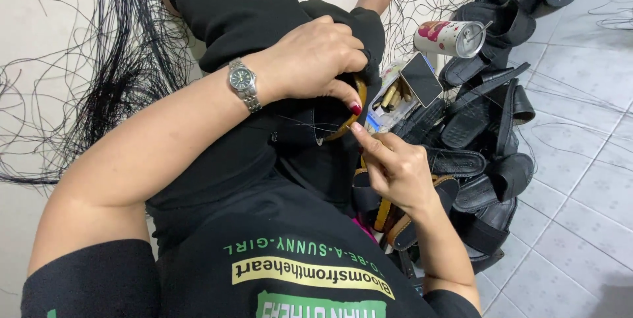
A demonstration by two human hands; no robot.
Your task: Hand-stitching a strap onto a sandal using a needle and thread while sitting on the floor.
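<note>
Head view: left hand (pixel 316 57) pinches the tan sandal strap (pixel 349 117) at frame centre, its length running down-left; right hand (pixel 395 166), fingers pinched around thin black thread, sits just below-right.

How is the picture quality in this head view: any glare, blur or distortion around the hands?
Head view: even, soft lighting, no harsh shadows; left hand and right hand are sharp; mild glare on the wristwatch and the can; the black sandal piece and black clothing merge, losing detail; wide-angle stretching at the edges.
</note>
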